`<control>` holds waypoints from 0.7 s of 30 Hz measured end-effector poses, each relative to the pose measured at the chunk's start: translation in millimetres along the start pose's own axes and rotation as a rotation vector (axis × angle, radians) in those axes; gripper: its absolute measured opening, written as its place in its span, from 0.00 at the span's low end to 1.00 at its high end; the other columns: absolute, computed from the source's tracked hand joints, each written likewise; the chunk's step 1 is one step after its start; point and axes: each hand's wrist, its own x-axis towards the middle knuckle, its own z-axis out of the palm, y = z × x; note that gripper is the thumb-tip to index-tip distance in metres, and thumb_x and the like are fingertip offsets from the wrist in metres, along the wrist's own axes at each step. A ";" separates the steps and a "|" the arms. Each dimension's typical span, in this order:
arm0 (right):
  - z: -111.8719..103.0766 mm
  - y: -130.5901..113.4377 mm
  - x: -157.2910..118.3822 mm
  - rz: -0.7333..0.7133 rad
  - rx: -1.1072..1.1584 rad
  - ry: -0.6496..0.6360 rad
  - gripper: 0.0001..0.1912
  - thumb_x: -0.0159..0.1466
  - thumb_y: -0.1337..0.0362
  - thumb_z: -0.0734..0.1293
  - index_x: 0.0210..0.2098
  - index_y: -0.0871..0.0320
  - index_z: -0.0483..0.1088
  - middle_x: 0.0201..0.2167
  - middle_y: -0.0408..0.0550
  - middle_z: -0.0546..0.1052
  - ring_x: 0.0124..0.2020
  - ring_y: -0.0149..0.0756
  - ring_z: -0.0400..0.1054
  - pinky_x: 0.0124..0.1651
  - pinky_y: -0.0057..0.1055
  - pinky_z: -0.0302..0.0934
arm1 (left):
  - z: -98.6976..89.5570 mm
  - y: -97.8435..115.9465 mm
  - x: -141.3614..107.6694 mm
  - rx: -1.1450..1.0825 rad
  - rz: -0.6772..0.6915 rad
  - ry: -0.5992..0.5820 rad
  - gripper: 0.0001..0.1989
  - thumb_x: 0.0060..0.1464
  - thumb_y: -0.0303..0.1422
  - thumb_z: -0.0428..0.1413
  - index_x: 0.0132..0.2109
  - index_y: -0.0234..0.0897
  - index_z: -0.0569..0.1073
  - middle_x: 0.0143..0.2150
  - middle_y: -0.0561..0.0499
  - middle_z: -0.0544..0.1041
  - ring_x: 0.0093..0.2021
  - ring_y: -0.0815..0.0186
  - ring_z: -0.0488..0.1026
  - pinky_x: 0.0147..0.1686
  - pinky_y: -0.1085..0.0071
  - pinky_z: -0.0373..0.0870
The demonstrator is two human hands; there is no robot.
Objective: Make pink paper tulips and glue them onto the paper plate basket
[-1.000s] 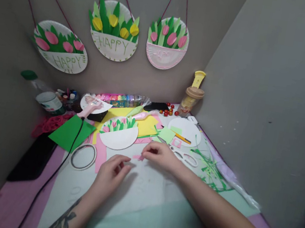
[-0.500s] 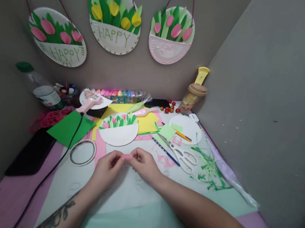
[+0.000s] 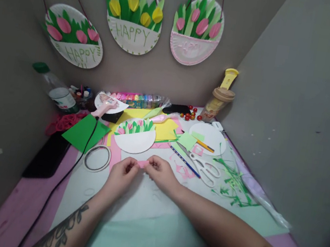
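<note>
A small strip of pink paper (image 3: 142,164) is stretched between my two hands above the white table covering. My left hand (image 3: 123,173) pinches its left end, and my right hand (image 3: 159,173) pinches the right end. Just beyond them lies a paper plate pocket (image 3: 134,141) with green paper leaves and small pink tulips standing out of its top. To the right of my hands are white-handled scissors (image 3: 204,167), a blue pencil (image 3: 184,160) and pink paper scraps (image 3: 184,170).
A roll of tape (image 3: 97,158), a green sheet (image 3: 83,133) and a pink glue gun (image 3: 105,107) with a black cord lie left. Green paper shreds (image 3: 234,180) are at right. A bottle (image 3: 60,92) and a lidded cup (image 3: 216,104) stand behind. Decorated plates (image 3: 131,37) hang on the wall.
The view has shifted, so the scene appears farther right and slightly higher. Both hands keep their pinch on the pink paper, and a little more of it shows between them.
</note>
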 end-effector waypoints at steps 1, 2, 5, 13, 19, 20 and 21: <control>0.9 0.2 -0.3 -0.029 -0.040 -0.002 0.07 0.58 0.62 0.63 0.26 0.58 0.63 0.20 0.37 0.64 0.22 0.27 0.57 0.25 0.24 0.51 | 0.2 -0.4 -0.1 -0.002 0.021 0.000 0.11 0.54 0.39 0.52 0.33 0.35 0.70 0.26 0.55 0.69 0.27 0.69 0.65 0.27 0.75 0.60; 1.8 0.2 -0.8 -0.058 -0.083 -0.007 0.08 0.59 0.62 0.63 0.25 0.58 0.63 0.20 0.37 0.64 0.23 0.27 0.58 0.25 0.24 0.51 | 0.2 -0.5 -0.3 0.004 0.046 0.001 0.11 0.54 0.39 0.53 0.34 0.35 0.70 0.27 0.54 0.71 0.27 0.69 0.66 0.28 0.75 0.61; 3.4 -1.1 -3.1 -0.130 -0.180 -0.017 0.06 0.59 0.65 0.63 0.25 0.58 0.64 0.21 0.38 0.66 0.25 0.28 0.59 0.28 0.25 0.52 | -1.2 0.8 -1.8 0.074 0.140 -0.026 0.11 0.55 0.39 0.53 0.39 0.36 0.71 0.32 0.52 0.75 0.31 0.67 0.69 0.31 0.74 0.64; -1.5 -3.8 0.4 -0.096 0.032 0.069 0.05 0.58 0.62 0.64 0.29 0.58 0.66 0.24 0.40 0.69 0.26 0.29 0.63 0.29 0.26 0.58 | -9.8 4.4 -4.4 0.244 0.171 -0.038 0.14 0.56 0.40 0.50 0.38 0.37 0.76 0.35 0.49 0.79 0.32 0.66 0.72 0.32 0.72 0.65; -41.7 -6.7 25.9 0.079 0.298 0.370 0.09 0.52 0.65 0.63 0.34 0.57 0.67 0.24 0.39 0.69 0.18 0.26 0.58 0.17 0.23 0.48 | -27.0 1.5 5.6 0.187 0.075 0.213 0.14 0.56 0.42 0.50 0.36 0.37 0.74 0.28 0.53 0.75 0.28 0.68 0.69 0.29 0.73 0.63; -54.1 -10.2 29.8 0.071 0.320 0.424 0.09 0.51 0.66 0.63 0.33 0.57 0.67 0.25 0.39 0.70 0.18 0.26 0.58 0.17 0.23 0.48 | -29.2 1.0 7.1 0.157 0.050 0.230 0.14 0.56 0.42 0.50 0.35 0.36 0.73 0.26 0.54 0.74 0.26 0.69 0.67 0.27 0.74 0.62; -68.1 -14.8 32.8 0.036 0.345 0.474 0.10 0.49 0.67 0.64 0.32 0.57 0.67 0.27 0.40 0.71 0.20 0.26 0.59 0.19 0.23 0.51 | -30.8 0.7 8.2 0.101 0.013 0.236 0.14 0.55 0.43 0.51 0.34 0.36 0.72 0.24 0.55 0.72 0.23 0.70 0.66 0.25 0.75 0.61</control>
